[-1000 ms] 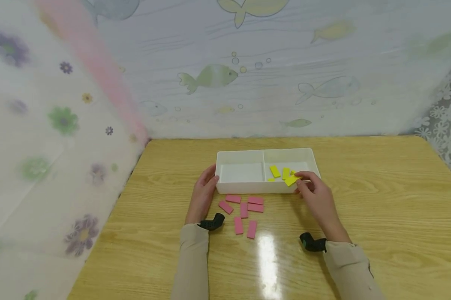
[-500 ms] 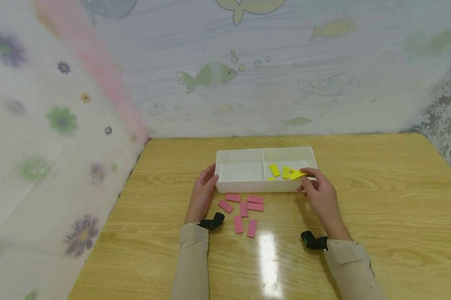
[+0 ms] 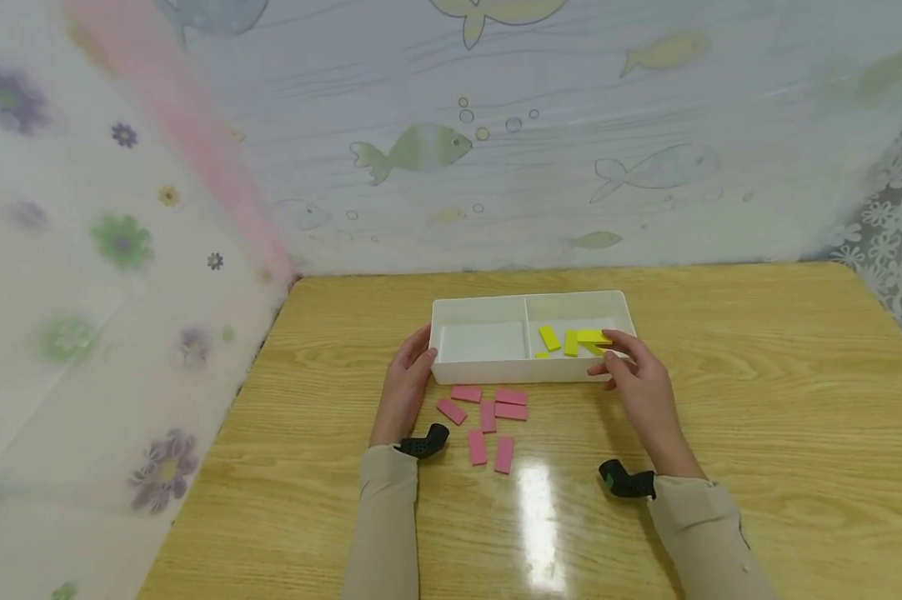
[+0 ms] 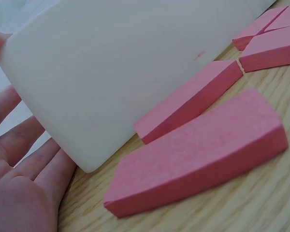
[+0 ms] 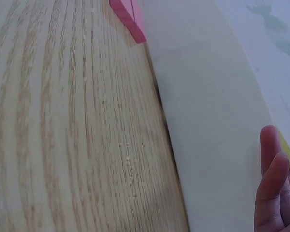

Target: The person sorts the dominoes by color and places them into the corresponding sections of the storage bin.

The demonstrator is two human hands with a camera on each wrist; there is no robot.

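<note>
A white two-compartment box (image 3: 488,372) stands on the table. At its left end, my left hand (image 3: 406,383) holds the corner, thumb by the front edge and fingers along the outer side. Over the front wall of the right compartment is my right hand (image 3: 638,379), its fingertips pinching a yellow block (image 5: 286,150) that they partly hide. Several yellow blocks (image 3: 548,337) lie in that compartment. In front of the box lie several flat pink blocks (image 3: 477,447); some show large beside the box wall in the left wrist view.
The wooden table (image 3: 781,400) reaches back to a wall sheet (image 3: 526,200) printed with fish. A flower-printed sheet (image 3: 121,350) borders the left side. Black wrist cameras (image 3: 424,443) sit on both wrists, close to the tabletop.
My right hand has shifted slightly right, and the yellow block at its fingertips has turned and moved slightly back over the right compartment. My left hand and the pink blocks have stayed put.
</note>
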